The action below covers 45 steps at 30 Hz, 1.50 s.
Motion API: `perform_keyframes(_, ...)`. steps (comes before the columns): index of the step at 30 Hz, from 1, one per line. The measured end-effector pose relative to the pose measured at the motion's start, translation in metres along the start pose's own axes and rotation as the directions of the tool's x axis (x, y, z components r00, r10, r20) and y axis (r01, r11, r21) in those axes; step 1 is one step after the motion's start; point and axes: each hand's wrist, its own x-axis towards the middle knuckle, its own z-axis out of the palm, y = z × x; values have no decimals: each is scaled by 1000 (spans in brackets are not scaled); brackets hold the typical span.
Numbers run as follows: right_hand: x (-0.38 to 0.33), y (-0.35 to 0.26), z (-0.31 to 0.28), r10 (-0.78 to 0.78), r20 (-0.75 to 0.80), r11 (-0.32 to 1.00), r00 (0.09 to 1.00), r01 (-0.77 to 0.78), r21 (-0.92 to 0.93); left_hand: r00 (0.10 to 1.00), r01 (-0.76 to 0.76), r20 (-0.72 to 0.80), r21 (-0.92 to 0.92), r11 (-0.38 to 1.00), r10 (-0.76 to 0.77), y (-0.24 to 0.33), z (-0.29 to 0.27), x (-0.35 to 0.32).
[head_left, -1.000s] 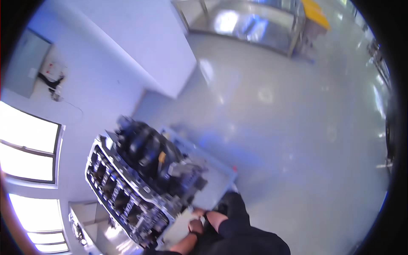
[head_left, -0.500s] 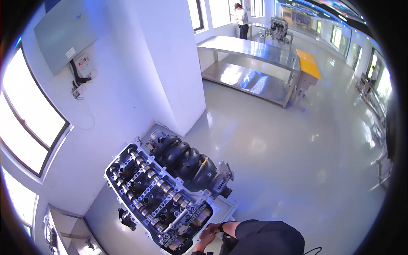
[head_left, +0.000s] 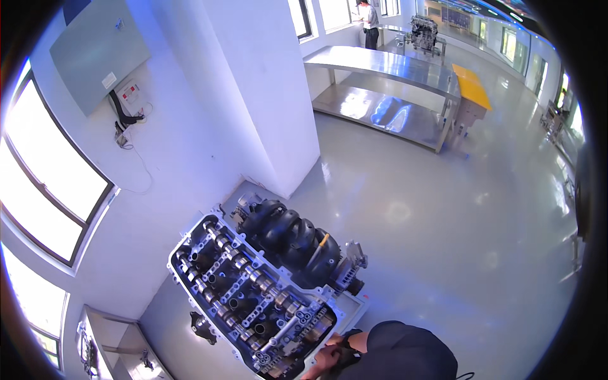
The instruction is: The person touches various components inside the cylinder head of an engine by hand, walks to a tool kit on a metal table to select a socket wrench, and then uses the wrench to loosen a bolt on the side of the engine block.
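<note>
A large engine with its cover off [head_left: 244, 297] stands at the lower centre, its camshafts [head_left: 253, 272] exposed in two rows. At its near right corner, my left hand [head_left: 325, 358] is closed, fingers curled beside the metal rim. My right hand [head_left: 335, 341] meets it there, also closed, its fingers partly hidden. Whatever the two hands hold is too small and covered to make out. A dark sleeve [head_left: 411, 351] hides part of the area by the right forearm. The black intake manifold [head_left: 297, 237], with a yellow dipstick handle [head_left: 325, 240], is on the engine's right side.
A white pillar [head_left: 266, 95] and wall rise behind the engine. Farther off are a steel table [head_left: 380, 66], a yellow-topped stand [head_left: 472, 87], another engine [head_left: 423, 33] and a person [head_left: 369, 25]. A low cabinet [head_left: 120, 342] stands at lower left.
The whole view has shifted, so the engine and room appear farther right. Both hands stay together at the engine's near corner, slightly lower in the picture.
</note>
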Motion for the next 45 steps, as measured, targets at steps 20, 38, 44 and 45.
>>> perform_keyframes(20,-79,52,71,44,-554,999,831,-20,50,751,-654,-46,-190,732,659,-30,-11,23)
perform_keyframes(38,4,16,183,-304,-893,796,331,603,-47,864,-267,299,-411,872,405,-36,-28,-9)
perform_keyframes(44,21,17,177,-134,-990,835,-37,534,-132,877,-264,258,-447,855,406,-41,5,31)
perform_keyframes(45,24,9,167,-166,-984,831,68,546,-102,909,-247,210,-427,870,361,-47,-3,39)
